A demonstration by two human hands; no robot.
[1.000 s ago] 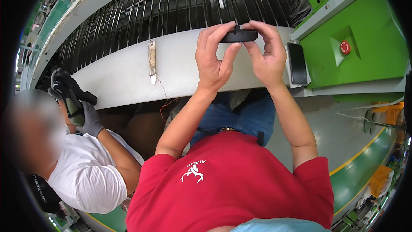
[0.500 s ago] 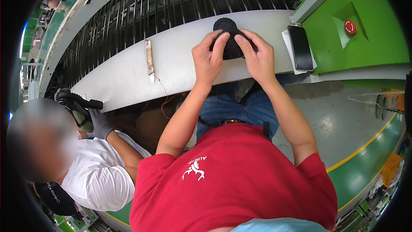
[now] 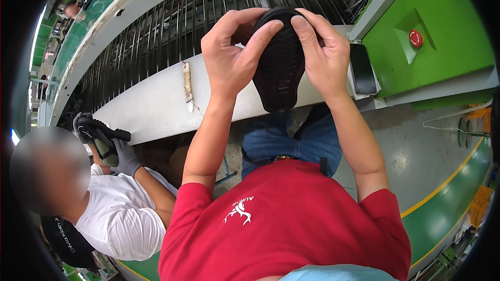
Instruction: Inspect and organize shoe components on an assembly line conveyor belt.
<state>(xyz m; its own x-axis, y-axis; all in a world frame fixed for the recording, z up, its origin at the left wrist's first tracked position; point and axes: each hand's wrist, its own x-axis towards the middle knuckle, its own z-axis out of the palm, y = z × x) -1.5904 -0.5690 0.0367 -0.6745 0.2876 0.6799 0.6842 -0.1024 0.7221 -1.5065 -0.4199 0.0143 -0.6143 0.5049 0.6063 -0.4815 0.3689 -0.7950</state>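
Note:
A black shoe (image 3: 279,67) is held up over the white ledge (image 3: 161,93), its ridged sole turned to view. My left hand (image 3: 234,47) grips one side near the top end, thumb lying on the sole. On the opposite side my right hand (image 3: 324,49) grips it too, thumb against the sole's edge. The fingers of both hands curl round behind the shoe and are partly hidden. Its narrower end points down toward my body. The shoe's upper does not show.
On the ledge lies a small tape-wrapped knife (image 3: 187,83). A phone (image 3: 363,70) rests beside the green machine housing (image 3: 442,36) with a red stop button (image 3: 415,38). Metal rollers (image 3: 177,26) run behind. At left, a gloved co-worker (image 3: 125,203) holds another shoe (image 3: 104,138).
Both hands have lifted the shoe closer and tilted it, so its whole sole now faces me. The co-worker still holds a shoe.

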